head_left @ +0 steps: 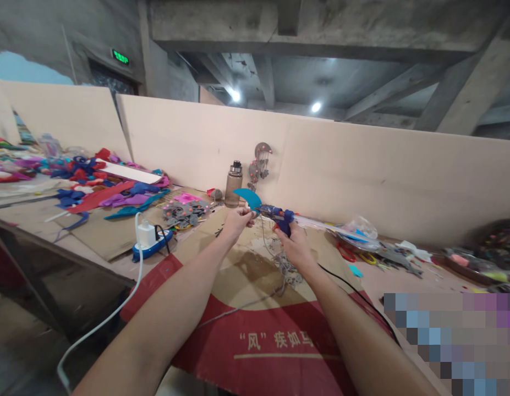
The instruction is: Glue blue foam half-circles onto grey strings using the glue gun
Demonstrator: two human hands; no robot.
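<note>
My left hand (239, 221) pinches a blue crescent-shaped piece (248, 197), whose curved tip points up and to the left. My right hand (295, 242) is wrapped round the handle of a blue hot glue gun (283, 218). The gun's nozzle points left, close to the lower end of the crescent; whether they touch I cannot make out. A clear glue stick (316, 223) juts from the back of the gun. Grey yarn hangs below the crescent towards a tangle of small grey pieces (288, 269) on the cardboard (234, 275).
A bottle (234, 186) and a grey crescent ornament (261, 159) are by the upright board. A power strip (149, 248), grey pieces (184, 213) and coloured felt scraps (122, 192) are on the left. Scissors (346, 253) and a black cord (357, 297) lie right.
</note>
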